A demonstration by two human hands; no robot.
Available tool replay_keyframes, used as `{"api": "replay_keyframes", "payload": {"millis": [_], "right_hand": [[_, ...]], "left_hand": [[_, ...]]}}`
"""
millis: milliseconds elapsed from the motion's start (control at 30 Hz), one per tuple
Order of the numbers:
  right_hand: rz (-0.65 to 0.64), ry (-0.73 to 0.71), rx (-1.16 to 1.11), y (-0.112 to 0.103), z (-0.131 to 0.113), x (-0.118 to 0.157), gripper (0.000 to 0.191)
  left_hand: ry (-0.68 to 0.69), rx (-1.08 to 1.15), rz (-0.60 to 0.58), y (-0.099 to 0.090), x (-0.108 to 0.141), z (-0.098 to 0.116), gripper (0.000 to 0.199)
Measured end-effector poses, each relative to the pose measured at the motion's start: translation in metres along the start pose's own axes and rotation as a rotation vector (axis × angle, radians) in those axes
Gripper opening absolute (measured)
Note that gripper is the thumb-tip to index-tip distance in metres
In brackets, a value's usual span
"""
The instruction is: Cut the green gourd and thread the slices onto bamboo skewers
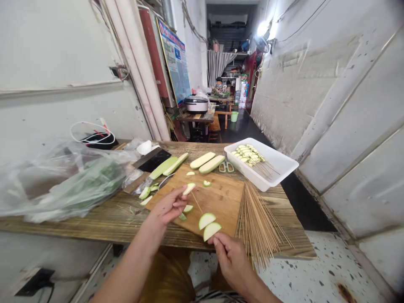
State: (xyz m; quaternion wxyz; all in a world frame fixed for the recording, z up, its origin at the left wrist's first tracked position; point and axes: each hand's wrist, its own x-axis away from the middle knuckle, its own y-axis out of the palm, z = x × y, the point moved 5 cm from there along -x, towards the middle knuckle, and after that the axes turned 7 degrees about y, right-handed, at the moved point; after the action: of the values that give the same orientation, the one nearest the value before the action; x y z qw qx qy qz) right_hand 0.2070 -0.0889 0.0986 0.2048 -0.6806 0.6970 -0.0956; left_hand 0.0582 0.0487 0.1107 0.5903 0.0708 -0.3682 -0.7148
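My left hand (pixel 167 207) clamps its fingers on a pale green zucchini slice (pixel 189 189); the thin bamboo skewer (pixel 196 202) slants down-right toward my right hand (pixel 232 261), fingers clamped too.

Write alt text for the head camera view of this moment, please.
The left hand and right hand hold a bamboo skewer with pale green squash slices over a wooden cutting board. Loose bamboo skewers fan out beside the board, and a white tray holds skewered slices.
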Motion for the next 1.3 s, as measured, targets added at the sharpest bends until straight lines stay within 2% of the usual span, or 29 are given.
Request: {"api": "replay_keyframes", "payload": {"millis": [167,533,1300], "right_hand": [[-0.020,0.009,0.021,0.0017,0.0029,0.0017,0.027],[-0.006,-0.001,0.015,0.0003,0.0056,0.0001,0.026],[-0.016,0.035,0.009,0.0006,0.0076,0.0067,0.028]], "left_hand": [[-0.058,0.092,0.047,0.0042,0.0020,0.0022,0.005],[-0.048,0.046,0.101,0.0057,0.0034,0.0025,0.007],[0.034,-0.132,0.059,0.0061,0.0007,0.0003,0.005]]}}
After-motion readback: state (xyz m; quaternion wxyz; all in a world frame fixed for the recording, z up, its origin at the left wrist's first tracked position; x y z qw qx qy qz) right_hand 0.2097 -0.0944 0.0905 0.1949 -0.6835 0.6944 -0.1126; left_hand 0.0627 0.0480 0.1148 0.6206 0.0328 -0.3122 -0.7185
